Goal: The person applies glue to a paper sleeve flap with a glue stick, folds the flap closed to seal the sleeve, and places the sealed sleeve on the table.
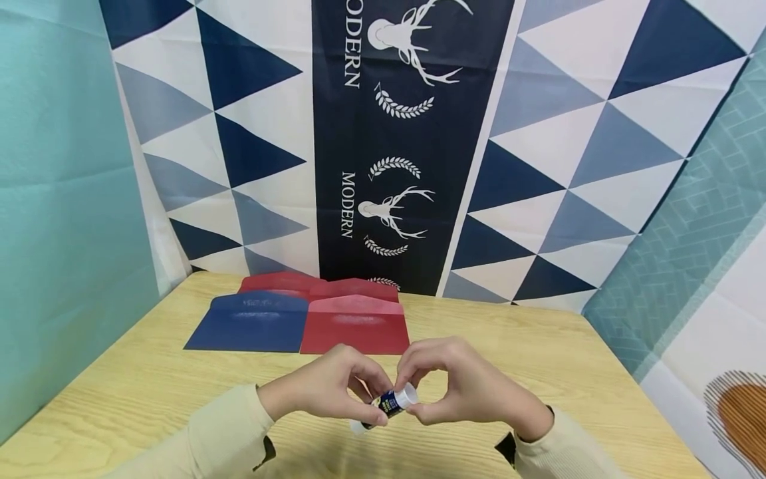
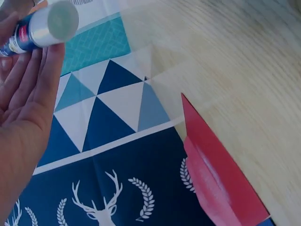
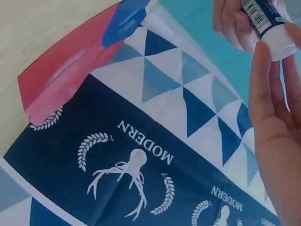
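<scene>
A glue stick (image 1: 387,403) with a dark blue printed label and white ends is held tilted above the table, between both hands. My left hand (image 1: 335,386) grips its labelled body, thumb in front and fingers behind. At the upper white end, my right hand (image 1: 463,386) pinches with thumb and fingertips. The left wrist view shows the round white end of the glue stick (image 2: 51,26) face on. A barcode on the glue stick (image 3: 261,16) shows in the right wrist view, where the fingers (image 3: 263,84) of my right hand lie along the white end.
Beyond the hands, a blue envelope (image 1: 245,329) and a red envelope (image 1: 356,332) lie side by side, flaps raised with whitish smears. Two more red envelopes (image 1: 281,281) lie behind them. Patterned cloth (image 1: 413,146) hangs at the back edge of the wooden table (image 1: 509,346).
</scene>
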`<state>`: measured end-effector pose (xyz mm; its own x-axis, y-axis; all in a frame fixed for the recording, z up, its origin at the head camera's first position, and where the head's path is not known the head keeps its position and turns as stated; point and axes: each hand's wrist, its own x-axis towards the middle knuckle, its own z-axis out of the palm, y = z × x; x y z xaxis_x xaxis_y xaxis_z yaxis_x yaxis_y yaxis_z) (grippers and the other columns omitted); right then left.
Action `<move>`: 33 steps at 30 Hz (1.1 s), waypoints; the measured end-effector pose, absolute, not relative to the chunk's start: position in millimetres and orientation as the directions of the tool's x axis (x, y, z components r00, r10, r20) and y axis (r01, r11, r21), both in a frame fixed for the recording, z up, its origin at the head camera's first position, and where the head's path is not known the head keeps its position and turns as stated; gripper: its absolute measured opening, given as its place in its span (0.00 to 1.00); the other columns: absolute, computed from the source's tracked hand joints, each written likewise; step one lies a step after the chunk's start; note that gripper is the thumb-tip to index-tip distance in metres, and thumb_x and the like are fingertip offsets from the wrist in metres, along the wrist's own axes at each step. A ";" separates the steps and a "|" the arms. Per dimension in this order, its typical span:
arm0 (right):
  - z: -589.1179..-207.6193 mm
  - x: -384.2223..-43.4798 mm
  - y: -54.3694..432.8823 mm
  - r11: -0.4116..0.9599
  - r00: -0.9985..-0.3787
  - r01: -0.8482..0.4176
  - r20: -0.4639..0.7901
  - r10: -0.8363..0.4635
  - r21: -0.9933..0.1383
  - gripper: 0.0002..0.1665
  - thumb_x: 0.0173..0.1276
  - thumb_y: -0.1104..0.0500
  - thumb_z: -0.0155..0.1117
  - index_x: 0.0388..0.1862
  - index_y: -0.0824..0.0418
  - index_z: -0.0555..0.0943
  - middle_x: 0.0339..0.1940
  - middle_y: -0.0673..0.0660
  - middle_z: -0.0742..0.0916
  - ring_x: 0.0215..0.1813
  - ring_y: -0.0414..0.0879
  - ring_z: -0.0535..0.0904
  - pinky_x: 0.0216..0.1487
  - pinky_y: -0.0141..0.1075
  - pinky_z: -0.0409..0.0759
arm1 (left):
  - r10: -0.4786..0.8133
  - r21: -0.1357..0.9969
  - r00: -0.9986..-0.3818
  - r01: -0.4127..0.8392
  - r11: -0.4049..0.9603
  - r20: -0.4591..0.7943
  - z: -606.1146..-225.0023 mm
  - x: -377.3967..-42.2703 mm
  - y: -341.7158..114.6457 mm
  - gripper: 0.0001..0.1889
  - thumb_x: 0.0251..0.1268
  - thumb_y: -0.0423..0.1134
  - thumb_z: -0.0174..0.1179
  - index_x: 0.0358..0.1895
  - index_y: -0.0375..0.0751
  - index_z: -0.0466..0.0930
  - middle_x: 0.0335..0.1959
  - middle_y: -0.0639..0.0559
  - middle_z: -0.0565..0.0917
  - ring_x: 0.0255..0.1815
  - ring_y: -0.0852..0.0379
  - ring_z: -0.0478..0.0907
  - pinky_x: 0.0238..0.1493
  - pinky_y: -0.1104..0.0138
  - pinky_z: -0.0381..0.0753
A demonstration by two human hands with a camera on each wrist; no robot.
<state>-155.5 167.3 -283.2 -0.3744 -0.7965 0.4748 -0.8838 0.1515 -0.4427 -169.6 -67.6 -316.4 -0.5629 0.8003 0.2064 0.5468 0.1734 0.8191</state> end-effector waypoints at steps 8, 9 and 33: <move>-289.8 -156.6 165.6 0.349 -0.648 -0.727 0.423 -0.633 -0.592 0.12 0.50 0.66 0.75 0.35 0.57 0.85 0.32 0.52 0.88 0.32 0.35 0.83 0.37 0.29 0.85 | 0.687 0.646 -0.652 0.681 0.344 0.321 -314.7 -163.8 -61.2 0.11 0.51 0.37 0.72 0.39 0.41 0.85 0.30 0.53 0.88 0.28 0.76 0.79 0.37 0.80 0.80; -291.0 -156.4 165.2 0.379 -0.689 -0.692 0.406 -0.600 -0.615 0.12 0.50 0.65 0.75 0.34 0.58 0.85 0.32 0.53 0.88 0.32 0.35 0.83 0.36 0.29 0.85 | 0.671 0.603 -0.653 0.706 0.371 0.351 -315.4 -162.2 -59.8 0.11 0.51 0.36 0.72 0.39 0.41 0.85 0.29 0.54 0.88 0.27 0.75 0.78 0.36 0.81 0.79; -291.5 -164.0 172.0 0.199 -0.454 -0.829 0.422 -0.784 -0.522 0.22 0.53 0.61 0.76 0.47 0.52 0.80 0.45 0.48 0.84 0.49 0.38 0.80 0.51 0.34 0.83 | 0.785 0.801 -0.606 0.531 0.276 0.132 -320.0 -173.3 -68.7 0.12 0.51 0.35 0.71 0.39 0.36 0.85 0.34 0.46 0.88 0.29 0.74 0.80 0.37 0.76 0.83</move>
